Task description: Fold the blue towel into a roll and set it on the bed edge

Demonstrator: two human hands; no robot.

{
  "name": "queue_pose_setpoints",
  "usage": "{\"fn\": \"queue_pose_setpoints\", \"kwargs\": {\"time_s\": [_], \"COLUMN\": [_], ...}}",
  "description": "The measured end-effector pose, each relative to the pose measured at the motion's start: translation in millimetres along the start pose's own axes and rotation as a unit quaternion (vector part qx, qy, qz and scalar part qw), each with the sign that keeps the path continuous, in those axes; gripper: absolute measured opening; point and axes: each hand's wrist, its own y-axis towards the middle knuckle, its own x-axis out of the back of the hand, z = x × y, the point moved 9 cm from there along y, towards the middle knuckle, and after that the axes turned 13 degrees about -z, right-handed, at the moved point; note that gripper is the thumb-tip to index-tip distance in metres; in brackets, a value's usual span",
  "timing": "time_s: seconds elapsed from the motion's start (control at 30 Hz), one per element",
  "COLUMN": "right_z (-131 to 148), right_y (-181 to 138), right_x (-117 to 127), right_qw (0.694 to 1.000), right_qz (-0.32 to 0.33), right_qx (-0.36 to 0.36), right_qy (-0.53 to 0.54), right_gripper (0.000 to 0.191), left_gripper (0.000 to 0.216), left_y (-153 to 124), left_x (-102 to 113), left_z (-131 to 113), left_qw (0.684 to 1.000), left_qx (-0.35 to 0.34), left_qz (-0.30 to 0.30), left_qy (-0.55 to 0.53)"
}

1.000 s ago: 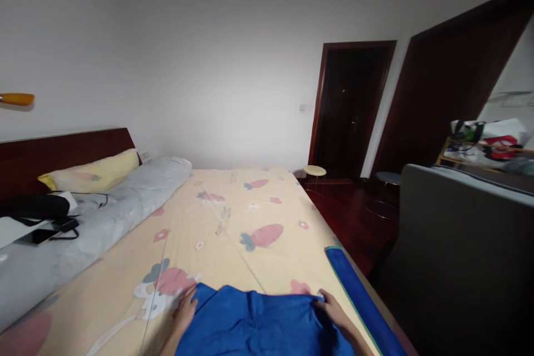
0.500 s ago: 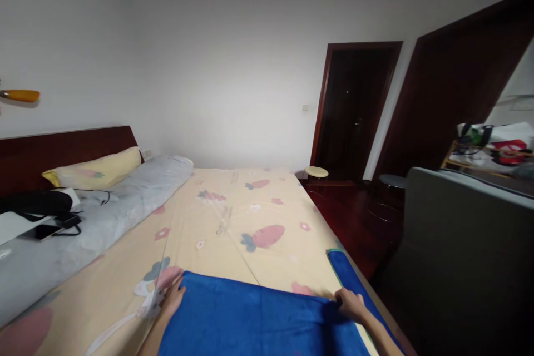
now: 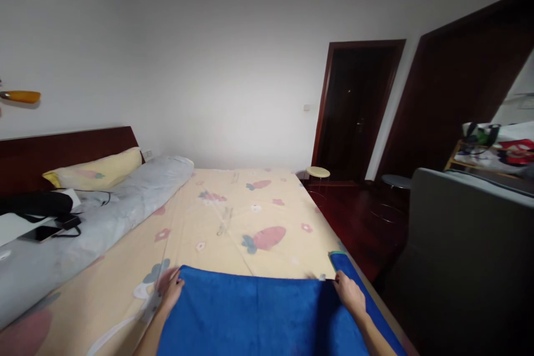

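Note:
A blue towel [image 3: 250,311] with a crease down its middle is stretched flat over the near part of the bed, and its lower part runs out of view. My left hand [image 3: 172,291] pinches its far left corner. At the far right corner, my right hand [image 3: 349,292] is closed on the edge, beside a small pale tag [image 3: 322,277]. A second blue cloth [image 3: 354,281] with a green edge lies folded in a narrow strip along the bed's right side, partly behind my right arm.
The bed sheet [image 3: 233,211] is cream with carrot and flower prints. A grey quilt [image 3: 125,222] lies along the left, with a phone [image 3: 44,232] and black cables on it. A yellow stool [image 3: 317,172] stands past the bed; a dark grey panel [image 3: 467,256] rises at right.
My right hand has moved slightly up and away with its corner, so the towel's far edge is straighter and tauter. The left corner has risen a little.

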Motion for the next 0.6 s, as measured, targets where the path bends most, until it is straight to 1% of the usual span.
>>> {"fn": "queue_pose_setpoints", "kwargs": {"time_s": [0.17, 0.27, 0.33, 0.4, 0.47, 0.53, 0.6], "right_z": [4, 4, 4, 3, -1, -8, -19], "right_y": [-3, -11, -21, -38, -61, -90, -123], "right_x": [-12, -23, -32, -43, -55, -63, -67], "right_qw": [1.0, 0.999, 0.997, 0.996, 0.995, 0.995, 0.994], "right_qz": [0.005, 0.029, 0.045, 0.06, 0.055, 0.022, -0.023], "right_qx": [0.004, 0.012, 0.017, 0.022, 0.028, 0.032, 0.029], "right_qy": [0.021, 0.038, 0.052, 0.064, 0.074, 0.087, 0.105], "right_gripper": [0.027, 0.029, 0.036, 0.051, 0.063, 0.065, 0.06], "left_gripper": [0.051, 0.052, 0.054, 0.056, 0.059, 0.061, 0.06], "left_y": [-1, -6, -12, -22, -36, -57, -83], "left_x": [-1, -1, -1, 0, 4, 12, 22], "left_z": [5, 6, 5, 4, 9, 25, 52], "left_qw": [1.0, 1.0, 1.0, 0.999, 0.999, 0.998, 0.993], "left_qx": [0.006, 0.003, -0.006, -0.019, -0.022, -0.007, 0.011], "left_qz": [0.003, 0.001, -0.001, -0.003, -0.01, -0.025, -0.046], "left_qy": [0.01, 0.021, 0.028, 0.034, 0.045, 0.064, 0.106]}}
